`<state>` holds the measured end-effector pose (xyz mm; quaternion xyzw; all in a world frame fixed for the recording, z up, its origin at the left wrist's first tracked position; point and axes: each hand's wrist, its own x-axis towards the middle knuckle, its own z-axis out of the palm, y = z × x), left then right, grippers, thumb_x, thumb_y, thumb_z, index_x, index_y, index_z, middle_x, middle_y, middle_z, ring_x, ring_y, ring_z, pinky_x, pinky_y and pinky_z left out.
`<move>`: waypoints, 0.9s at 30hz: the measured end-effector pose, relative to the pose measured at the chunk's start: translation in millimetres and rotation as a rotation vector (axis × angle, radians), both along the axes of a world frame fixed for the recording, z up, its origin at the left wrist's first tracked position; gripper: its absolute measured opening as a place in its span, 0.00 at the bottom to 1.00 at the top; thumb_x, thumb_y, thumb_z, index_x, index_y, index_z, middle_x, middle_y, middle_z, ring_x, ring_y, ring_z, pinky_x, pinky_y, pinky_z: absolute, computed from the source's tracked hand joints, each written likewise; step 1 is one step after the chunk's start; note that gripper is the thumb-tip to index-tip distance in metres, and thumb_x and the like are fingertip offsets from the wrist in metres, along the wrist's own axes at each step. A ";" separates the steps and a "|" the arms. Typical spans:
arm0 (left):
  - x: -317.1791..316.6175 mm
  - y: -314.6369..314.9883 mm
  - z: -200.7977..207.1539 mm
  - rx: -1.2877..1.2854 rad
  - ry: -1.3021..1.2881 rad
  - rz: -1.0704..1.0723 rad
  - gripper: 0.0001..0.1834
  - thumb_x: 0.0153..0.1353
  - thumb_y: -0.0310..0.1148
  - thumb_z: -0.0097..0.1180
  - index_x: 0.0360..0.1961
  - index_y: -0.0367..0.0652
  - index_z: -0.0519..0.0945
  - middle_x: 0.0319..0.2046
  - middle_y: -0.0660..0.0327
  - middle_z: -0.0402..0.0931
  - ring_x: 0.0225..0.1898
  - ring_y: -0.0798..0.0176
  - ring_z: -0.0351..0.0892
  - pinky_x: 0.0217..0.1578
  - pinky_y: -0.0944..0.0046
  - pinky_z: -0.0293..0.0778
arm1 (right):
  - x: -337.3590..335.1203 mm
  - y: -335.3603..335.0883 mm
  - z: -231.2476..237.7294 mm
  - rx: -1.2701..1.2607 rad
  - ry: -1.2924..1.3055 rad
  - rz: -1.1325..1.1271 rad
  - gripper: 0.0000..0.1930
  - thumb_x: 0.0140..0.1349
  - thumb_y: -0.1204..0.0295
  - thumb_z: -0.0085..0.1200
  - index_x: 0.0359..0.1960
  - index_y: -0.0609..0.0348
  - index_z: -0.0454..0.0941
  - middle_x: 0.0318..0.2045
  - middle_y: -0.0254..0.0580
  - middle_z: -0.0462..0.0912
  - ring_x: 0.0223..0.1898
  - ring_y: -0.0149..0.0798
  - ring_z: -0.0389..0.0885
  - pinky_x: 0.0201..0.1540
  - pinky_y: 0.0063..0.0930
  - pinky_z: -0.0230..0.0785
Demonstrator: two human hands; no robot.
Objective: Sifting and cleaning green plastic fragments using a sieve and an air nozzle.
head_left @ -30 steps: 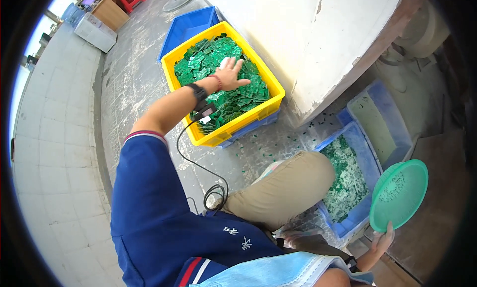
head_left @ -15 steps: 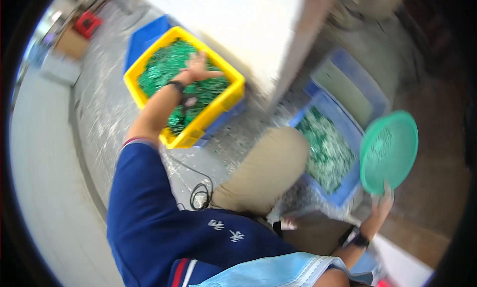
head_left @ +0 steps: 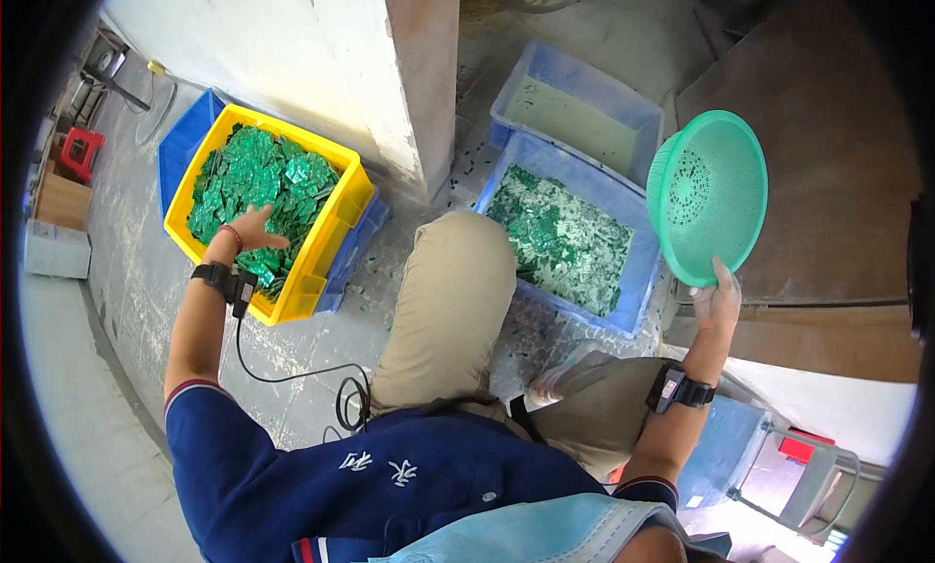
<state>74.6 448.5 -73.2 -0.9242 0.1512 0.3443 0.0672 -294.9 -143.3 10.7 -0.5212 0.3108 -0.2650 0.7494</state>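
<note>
While our right hand (head_left: 719,302) grips the near rim of a round, mint-green perforated plastic colander (head_left: 721,207), our left hand (head_left: 255,230) is unclenched and grasps nothing, fingers spread over a heap of flat, glossy green pieces (head_left: 255,173). We cannot tell whether its fingertips touch them. The heap fills a yellow rectangular plastic bin (head_left: 333,237) on our left, set on top of a blue plastic bin (head_left: 362,240). We hold the colander tilted, its inside showing, just right of a blue rectangular plastic tub (head_left: 641,271) containing small green and white bits (head_left: 575,242). Beyond that tub, right beside it, stands a second blue plastic tub (head_left: 584,86) with pale, cloudy contents. Our beige-trousered knee (head_left: 453,281) is between the yellow bin and the nearer tub.
</note>
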 end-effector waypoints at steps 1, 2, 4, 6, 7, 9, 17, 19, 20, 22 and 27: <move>1.5 -8.9 20.3 -0.078 -0.140 -0.021 0.55 0.39 0.57 0.62 0.61 0.36 0.49 0.58 0.31 0.46 0.60 0.42 0.52 0.58 0.57 0.54 | -4.2 -0.9 2.0 -0.012 0.041 -0.081 0.18 0.56 0.72 0.48 0.45 0.71 0.64 0.33 0.46 0.76 0.24 0.34 0.76 0.16 0.21 0.66; -1.5 -20.8 38.6 -0.147 -0.169 -0.060 0.52 0.41 0.55 0.61 0.60 0.35 0.52 0.57 0.32 0.48 0.59 0.42 0.54 0.57 0.57 0.55 | -8.3 -2.5 4.4 -0.010 0.014 -0.113 0.17 0.56 0.72 0.48 0.45 0.71 0.64 0.34 0.46 0.76 0.24 0.34 0.76 0.15 0.21 0.66; -16.6 -50.2 74.5 -0.371 -0.384 -0.259 0.42 0.47 0.48 0.59 0.57 0.34 0.57 0.55 0.37 0.57 0.57 0.44 0.59 0.55 0.57 0.58 | -18.2 -5.3 10.1 -0.015 -0.011 -0.154 0.17 0.56 0.72 0.48 0.44 0.71 0.65 0.34 0.46 0.76 0.24 0.35 0.76 0.15 0.21 0.66; -35.7 -85.8 108.5 -0.664 -0.397 -0.377 0.38 0.49 0.46 0.57 0.56 0.33 0.60 0.53 0.40 0.62 0.54 0.43 0.63 0.52 0.57 0.62 | -24.7 -7.7 18.2 -0.014 -0.068 -0.124 0.16 0.56 0.73 0.48 0.44 0.71 0.65 0.34 0.47 0.75 0.25 0.35 0.76 0.16 0.21 0.66; -45.1 -104.5 124.6 -0.693 -0.270 -0.317 0.37 0.50 0.46 0.57 0.56 0.33 0.60 0.52 0.41 0.63 0.52 0.45 0.66 0.50 0.58 0.65 | -26.1 -8.0 23.5 -0.023 -0.030 -0.205 0.16 0.56 0.73 0.48 0.44 0.71 0.65 0.34 0.47 0.75 0.25 0.35 0.76 0.16 0.21 0.66; -66.3 -148.4 147.6 -0.968 -0.160 -0.282 0.36 0.52 0.46 0.56 0.56 0.34 0.60 0.51 0.44 0.66 0.47 0.48 0.71 0.44 0.59 0.70 | -25.9 -6.0 36.9 -0.093 -0.022 -0.098 0.17 0.56 0.72 0.48 0.44 0.72 0.65 0.35 0.47 0.75 0.25 0.34 0.76 0.16 0.21 0.66; -123.6 -305.1 184.2 -1.519 0.653 0.123 0.39 0.55 0.50 0.50 0.60 0.38 0.53 0.54 0.49 0.61 0.52 0.51 0.67 0.38 0.54 0.75 | 12.9 27.9 93.1 -0.280 0.197 0.131 0.17 0.57 0.71 0.47 0.43 0.75 0.66 0.35 0.50 0.75 0.27 0.36 0.77 0.18 0.22 0.71; -124.5 -335.6 174.4 -1.568 0.878 0.092 0.34 0.57 0.46 0.49 0.58 0.35 0.56 0.51 0.48 0.64 0.47 0.49 0.71 0.33 0.53 0.78 | 28.4 31.6 91.6 -0.334 0.277 0.166 0.17 0.57 0.70 0.46 0.42 0.76 0.66 0.35 0.50 0.75 0.27 0.36 0.77 0.19 0.23 0.73; -122.3 -348.7 166.5 -1.512 0.911 0.093 0.34 0.57 0.46 0.49 0.58 0.35 0.56 0.51 0.48 0.64 0.47 0.49 0.71 0.33 0.53 0.78 | 37.3 30.5 87.9 -0.371 0.286 0.201 0.18 0.57 0.70 0.46 0.43 0.76 0.66 0.35 0.51 0.75 0.27 0.36 0.77 0.20 0.23 0.73; -115.2 -375.1 146.2 -1.538 0.810 0.171 0.27 0.58 0.37 0.47 0.55 0.32 0.58 0.48 0.45 0.66 0.42 0.45 0.74 0.28 0.54 0.79 | 54.4 20.4 77.3 -0.423 0.235 0.277 0.22 0.58 0.65 0.47 0.44 0.77 0.65 0.35 0.52 0.75 0.26 0.36 0.77 0.21 0.23 0.73; -62.2 -402.0 91.4 -1.530 0.745 0.410 0.20 0.58 0.25 0.39 0.52 0.27 0.60 0.45 0.45 0.68 0.37 0.46 0.76 0.27 0.54 0.79 | 105.1 -51.0 53.5 -0.211 0.300 0.332 0.28 0.58 0.56 0.49 0.45 0.76 0.65 0.37 0.51 0.76 0.25 0.35 0.76 0.21 0.21 0.71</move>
